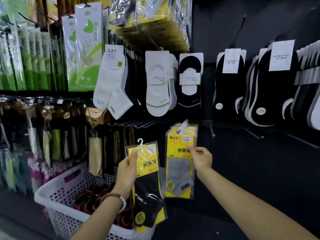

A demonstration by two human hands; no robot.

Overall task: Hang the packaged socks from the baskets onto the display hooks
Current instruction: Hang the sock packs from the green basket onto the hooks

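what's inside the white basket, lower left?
The white basket holds dark bundles with red-orange bands. The left hand and its black-sock pack cover the right part; what lies there cannot be seen.

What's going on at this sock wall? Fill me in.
A person is stocking the display. Their left hand holds a yellow plastic pack of black socks above a white perforated plastic basket; it is not yet hung. Their right hand pinches the edge of a yellow pack of grey socks, which already hangs on a display hook.
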